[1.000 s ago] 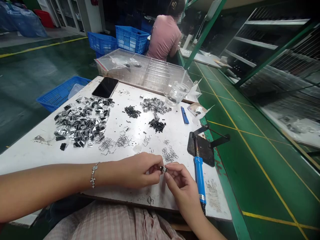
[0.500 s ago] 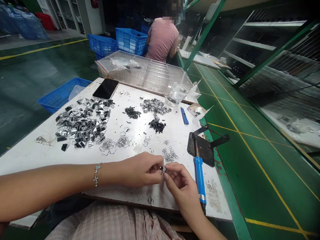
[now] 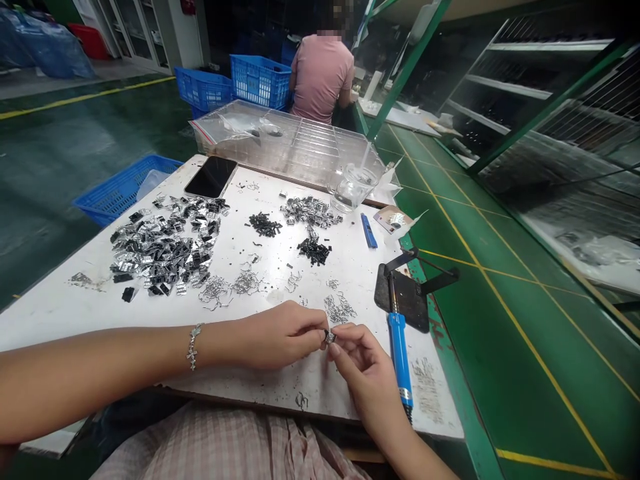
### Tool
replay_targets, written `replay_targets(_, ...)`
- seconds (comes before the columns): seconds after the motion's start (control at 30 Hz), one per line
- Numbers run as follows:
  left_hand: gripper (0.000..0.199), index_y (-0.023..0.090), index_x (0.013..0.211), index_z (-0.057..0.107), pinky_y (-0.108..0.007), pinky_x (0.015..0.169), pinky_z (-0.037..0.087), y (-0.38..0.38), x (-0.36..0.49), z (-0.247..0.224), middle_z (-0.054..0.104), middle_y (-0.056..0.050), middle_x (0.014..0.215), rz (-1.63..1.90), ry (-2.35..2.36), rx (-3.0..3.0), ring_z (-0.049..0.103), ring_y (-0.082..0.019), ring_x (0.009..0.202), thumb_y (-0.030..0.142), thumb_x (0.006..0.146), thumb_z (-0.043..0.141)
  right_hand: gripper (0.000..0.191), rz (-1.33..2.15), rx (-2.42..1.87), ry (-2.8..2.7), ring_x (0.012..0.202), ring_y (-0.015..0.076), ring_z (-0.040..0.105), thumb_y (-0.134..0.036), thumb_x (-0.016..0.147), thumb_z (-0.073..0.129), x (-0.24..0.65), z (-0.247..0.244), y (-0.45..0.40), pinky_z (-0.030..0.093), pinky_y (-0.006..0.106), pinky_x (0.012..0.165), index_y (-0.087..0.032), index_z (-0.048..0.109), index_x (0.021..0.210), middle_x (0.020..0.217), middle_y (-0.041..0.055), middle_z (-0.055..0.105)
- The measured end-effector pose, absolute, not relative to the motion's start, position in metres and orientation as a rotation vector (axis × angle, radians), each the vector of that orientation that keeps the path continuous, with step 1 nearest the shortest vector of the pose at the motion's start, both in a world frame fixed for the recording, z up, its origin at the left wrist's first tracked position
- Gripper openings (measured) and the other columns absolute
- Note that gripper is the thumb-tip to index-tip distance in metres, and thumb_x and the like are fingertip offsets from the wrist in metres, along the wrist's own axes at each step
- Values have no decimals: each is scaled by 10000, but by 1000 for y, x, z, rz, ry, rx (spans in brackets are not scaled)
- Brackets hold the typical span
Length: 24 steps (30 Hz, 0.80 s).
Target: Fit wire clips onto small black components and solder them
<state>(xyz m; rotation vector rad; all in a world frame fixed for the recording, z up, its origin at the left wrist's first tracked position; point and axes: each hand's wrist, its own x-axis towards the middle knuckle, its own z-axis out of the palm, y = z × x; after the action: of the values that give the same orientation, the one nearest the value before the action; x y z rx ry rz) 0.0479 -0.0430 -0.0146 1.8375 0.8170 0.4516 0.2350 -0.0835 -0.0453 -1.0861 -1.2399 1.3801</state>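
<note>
Between my fingertips is a small black-and-silver part [image 3: 330, 337], mostly covered by the fingers. My left hand [image 3: 287, 335] pinches it from the left, and my right hand [image 3: 364, 357] grips it from the right with thumb and forefinger. Just beyond the hands lies a heap of thin bent metal pins [image 3: 340, 309]. More bent pins [image 3: 216, 290] lie farther left. Small black pieces [image 3: 314, 251] form a pile behind the pins. A large heap of black-and-silver parts [image 3: 165, 250] covers the left of the white table [image 3: 260, 407].
Right of my right hand, a blue-handled soldering iron [image 3: 399, 353] rests in a black stand [image 3: 425, 297]. A glass cup [image 3: 353, 189], a blue tool [image 3: 369, 231] and a phone [image 3: 211, 177] lie farther back. Beyond a clear plastic tray [image 3: 300, 143], a person in pink [image 3: 323, 77] sits facing away.
Both hands stay together in almost the same place; the small part between the fingertips has turned and shifted slightly right. The person in the background has leaned slightly left.
</note>
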Motion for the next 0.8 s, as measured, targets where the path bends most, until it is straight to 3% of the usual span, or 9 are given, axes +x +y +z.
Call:
replay_targets(0.27, 111, 162, 782, 506, -258, 587, 352, -50, 50, -17, 526, 0, 702, 451, 848, 2074, 458, -127, 620, 161, 857, 424, 136, 1358, -1115, -1230, 738, 143, 564, -266, 738, 754, 234, -44, -81, 486, 228, 669, -211, 652, 808, 792, 5, 571)
replay_targets(0.4, 187, 117, 1022, 545, -320, 779, 436, -53, 52, -19, 582, -107, 957, 640, 828, 2196, 531, -203, 889, 165, 878, 437, 149, 1365, -1152, -1203, 754, 152, 578, -283, 746, 751, 236, -45, -80, 492, 243, 680, -211, 642, 818, 812, 11, 593)
replay_targets(0.5, 307, 97, 1197, 487, -335, 935, 416, -53, 52, -20, 539, -160, 1152, 851, 765, 2231, 486, -221, 1091, 144, 897, 441, 179, 1374, -1180, -1179, 738, 153, 577, -311, 748, 753, 239, -46, -80, 492, 252, 667, -214, 626, 828, 818, 9, 601)
replay_targets(0.67, 259, 101, 1043, 592, -293, 822, 462, -51, 49, -20, 609, -147, 1039, 791, 697, 2324, 569, -192, 954, 169, 962, 356, 211, 1420, -1228, -1168, 675, 136, 566, -351, 771, 735, 237, -47, -80, 470, 244, 629, -205, 615, 863, 773, -2, 616)
replay_targets(0.8, 197, 116, 1021, 624, -272, 773, 469, -48, 43, -15, 634, -100, 968, 806, 771, 2135, 589, -165, 877, 226, 929, 490, 215, 1465, -1266, -1197, 673, 142, 581, -376, 806, 695, 234, -33, -79, 468, 255, 639, -199, 619, 903, 736, -5, 620)
